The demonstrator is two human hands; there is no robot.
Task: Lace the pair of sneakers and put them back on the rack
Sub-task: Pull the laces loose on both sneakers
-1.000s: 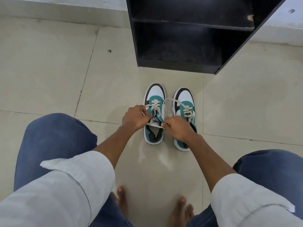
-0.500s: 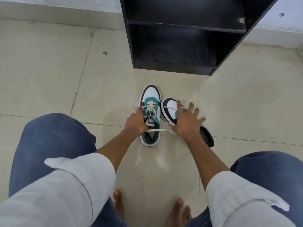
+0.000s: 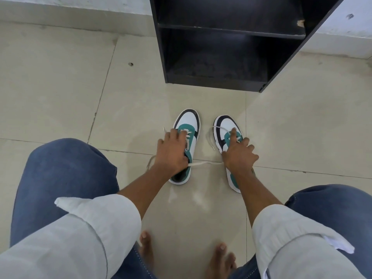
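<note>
With the left hand spread flat over the left sneaker and the right hand likewise on the right sneaker, both short of the rack, a loose lace trailing between them risks snagging when lifted.

Surfaces: mostly matt, only the floor shines.
Floor: smooth glazed beige tile, semi-gloss with soft reflections, thin grout lines. Rack: matt black board, looks laminated, dusty on the bottom shelf, chipped on the right edge. Sneakers, left and right: smooth white, teal and black panels, leather-like, low sheen. Laces: flat woven off-white cloth. Jeans: matt blue denim. Sleeves: matt light woven cloth.
</note>
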